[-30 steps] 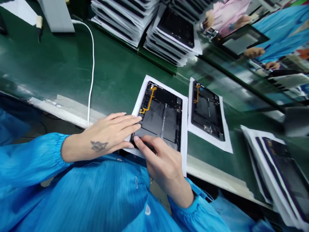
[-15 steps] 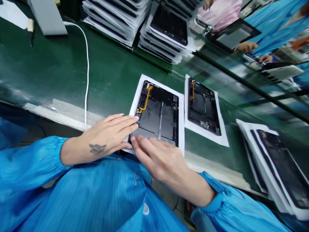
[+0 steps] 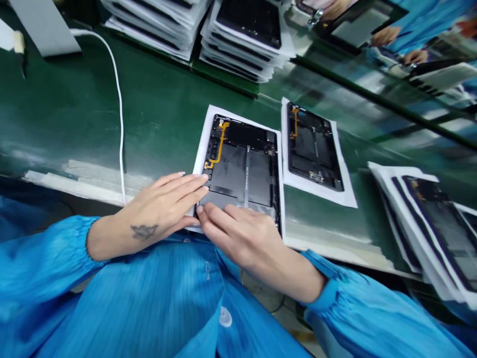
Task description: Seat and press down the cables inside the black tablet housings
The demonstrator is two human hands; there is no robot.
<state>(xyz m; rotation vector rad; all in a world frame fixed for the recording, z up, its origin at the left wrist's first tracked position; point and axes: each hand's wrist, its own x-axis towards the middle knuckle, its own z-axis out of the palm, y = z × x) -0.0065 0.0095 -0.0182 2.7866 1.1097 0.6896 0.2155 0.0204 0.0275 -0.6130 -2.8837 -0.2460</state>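
Observation:
An opened tablet housing [image 3: 242,159] with an orange flex cable [image 3: 221,146] lies on a white sheet [image 3: 202,136] at the table's front edge. My left hand [image 3: 160,206] rests flat on its lower left edge, fingers stretched out and holding nothing. My right hand [image 3: 242,231] lies over the lower edge, its fingers curled together and the index fingertip at the lower left corner. Whatever those fingers may hold is hidden beneath them. Just to the right, a second opened housing [image 3: 316,149] lies on its own white sheet.
Sheet-separated housings are stacked at the back [image 3: 246,49], with another pile [image 3: 443,223] at the right. A white cable [image 3: 121,114] crosses the green table [image 3: 160,114] on the left. Other people's hands [image 3: 385,37] work beyond a dark rail [image 3: 372,102].
The camera view has shifted slightly. Both hands keep nearly the same place on the housing, my right fingertips still at its lower left corner.

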